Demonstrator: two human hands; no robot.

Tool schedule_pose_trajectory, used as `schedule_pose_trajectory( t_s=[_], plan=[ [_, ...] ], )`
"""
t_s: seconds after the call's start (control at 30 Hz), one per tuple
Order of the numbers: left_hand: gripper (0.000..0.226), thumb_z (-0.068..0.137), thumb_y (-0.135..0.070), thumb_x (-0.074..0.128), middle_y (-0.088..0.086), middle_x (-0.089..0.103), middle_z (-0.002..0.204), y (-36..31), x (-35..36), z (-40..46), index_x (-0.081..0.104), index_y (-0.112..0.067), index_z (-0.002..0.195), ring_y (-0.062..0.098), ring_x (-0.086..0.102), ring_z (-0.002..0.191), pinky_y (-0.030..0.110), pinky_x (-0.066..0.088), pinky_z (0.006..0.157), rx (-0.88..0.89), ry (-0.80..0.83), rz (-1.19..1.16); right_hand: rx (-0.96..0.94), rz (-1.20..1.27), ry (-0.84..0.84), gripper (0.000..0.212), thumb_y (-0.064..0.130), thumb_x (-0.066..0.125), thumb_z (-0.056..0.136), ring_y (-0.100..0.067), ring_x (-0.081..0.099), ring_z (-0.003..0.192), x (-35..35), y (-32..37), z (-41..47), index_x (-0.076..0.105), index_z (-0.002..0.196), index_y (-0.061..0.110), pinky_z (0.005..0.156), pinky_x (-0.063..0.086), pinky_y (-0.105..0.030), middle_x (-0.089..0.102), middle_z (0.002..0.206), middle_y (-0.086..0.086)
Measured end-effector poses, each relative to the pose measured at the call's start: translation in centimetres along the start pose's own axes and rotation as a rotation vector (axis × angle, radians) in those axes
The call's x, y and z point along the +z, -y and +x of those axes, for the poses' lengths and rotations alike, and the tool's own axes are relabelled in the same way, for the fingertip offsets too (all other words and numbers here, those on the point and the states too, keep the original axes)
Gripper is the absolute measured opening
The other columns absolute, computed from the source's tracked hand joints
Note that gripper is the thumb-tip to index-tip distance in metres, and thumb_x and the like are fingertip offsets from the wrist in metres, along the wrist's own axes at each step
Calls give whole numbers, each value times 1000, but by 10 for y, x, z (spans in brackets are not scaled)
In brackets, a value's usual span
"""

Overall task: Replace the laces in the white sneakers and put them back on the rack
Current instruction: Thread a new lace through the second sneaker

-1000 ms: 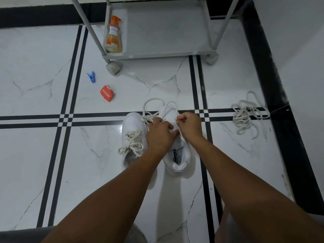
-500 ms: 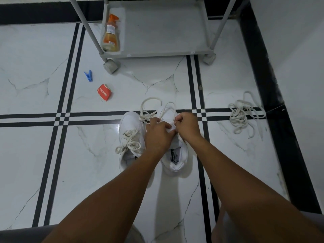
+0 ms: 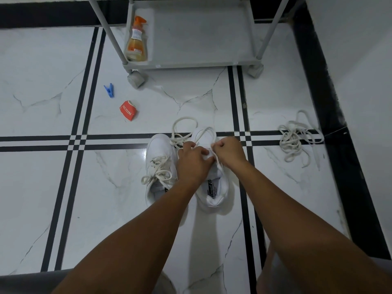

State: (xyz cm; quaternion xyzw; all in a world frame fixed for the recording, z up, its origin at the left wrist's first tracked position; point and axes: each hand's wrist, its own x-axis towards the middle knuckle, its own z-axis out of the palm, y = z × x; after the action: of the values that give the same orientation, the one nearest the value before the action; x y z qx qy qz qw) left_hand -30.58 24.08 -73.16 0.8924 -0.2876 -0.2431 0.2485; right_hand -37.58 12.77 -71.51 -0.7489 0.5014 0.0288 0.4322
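Observation:
Two white sneakers stand side by side on the tiled floor, toes pointing away from me. The left sneaker (image 3: pixel 158 153) is laced and tied in a bow. Over the right sneaker (image 3: pixel 214 194) my left hand (image 3: pixel 192 164) and my right hand (image 3: pixel 228 150) meet, each pinching the cream lace (image 3: pixel 183 129) near the eyelets. The lace's free loops lie past the toe. A loose pile of old laces (image 3: pixel 293 137) lies on the floor to the right. The grey rack (image 3: pixel 201 37) stands at the far side.
An orange spray bottle (image 3: pixel 136 42) stands on the rack's bottom shelf at its left end. A blue clothes peg (image 3: pixel 109 90) and a red sachet (image 3: pixel 128 110) lie on the floor to the left. A white wall with a black skirting runs along the right.
Both hands stay on the right sneaker's lace, with only small finger movements. The view has drifted slightly.

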Motion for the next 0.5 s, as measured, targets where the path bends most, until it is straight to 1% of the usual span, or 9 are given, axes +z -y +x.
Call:
schedule_pose_trajectory(
  t_s=[0.07,0.1,0.17,0.2,0.27,0.3,0.33,0.4,0.5],
  plan=[
    [28,84,-44,69,3,48,136,-1,1,0,75,-25,103,26,43,125,39,48,93,-7,4,-12,-5,-60,58,39,35,73,83,-18,54,50,-3,6,-2,59,55,12,55,45,-31,56,52,-2],
    [26,84,-40,68,3,47,137,-1,0,0,76,-25,104,27,43,126,38,47,94,-17,10,-22,-9,-109,86,34,34,75,79,-20,59,54,-5,9,-3,64,60,9,57,49,-31,62,56,-4],
    [26,85,-30,68,2,44,141,-1,-3,-2,74,-27,110,25,40,129,37,46,96,-33,40,-40,-13,-163,115,17,21,74,79,-23,67,65,-11,11,-3,71,69,7,64,56,-35,69,67,-6],
    [28,86,-24,65,2,42,143,-1,-5,-3,73,-28,113,25,39,131,36,45,97,-31,53,-38,-15,-165,124,16,13,71,82,-22,65,64,-14,12,-3,70,66,9,63,56,-34,68,66,-4],
    [35,89,-15,59,4,40,146,-4,-7,-5,71,-26,119,28,39,131,37,42,100,-22,70,-8,-21,-187,126,36,6,65,87,-18,57,59,-17,12,-2,60,53,16,56,49,-29,59,60,0],
    [37,91,-14,57,5,38,148,-8,-7,-6,70,-27,122,30,38,132,37,40,102,-29,76,12,-26,-194,124,38,5,63,89,-18,59,62,-17,12,-1,61,53,16,59,50,-29,62,64,-1],
    [38,92,-15,55,5,36,150,-12,-7,-7,69,-28,125,31,37,133,38,38,105,-50,81,27,-36,-191,126,32,4,62,90,-21,64,71,-16,11,-1,68,59,12,66,55,-32,70,75,-4],
    [38,96,-17,51,4,31,153,-20,-7,-10,67,-33,128,32,34,135,42,35,109,-127,90,47,-35,-138,136,20,2,60,91,-24,68,91,-13,5,-1,79,84,5,84,58,-39,75,99,-9],
    [35,99,-25,48,4,27,157,-27,-5,-12,66,-40,126,34,31,138,46,32,113,-228,91,36,42,41,162,25,1,57,93,-23,66,104,-13,-2,-4,78,104,9,97,55,-40,72,112,-6]
  ],
)
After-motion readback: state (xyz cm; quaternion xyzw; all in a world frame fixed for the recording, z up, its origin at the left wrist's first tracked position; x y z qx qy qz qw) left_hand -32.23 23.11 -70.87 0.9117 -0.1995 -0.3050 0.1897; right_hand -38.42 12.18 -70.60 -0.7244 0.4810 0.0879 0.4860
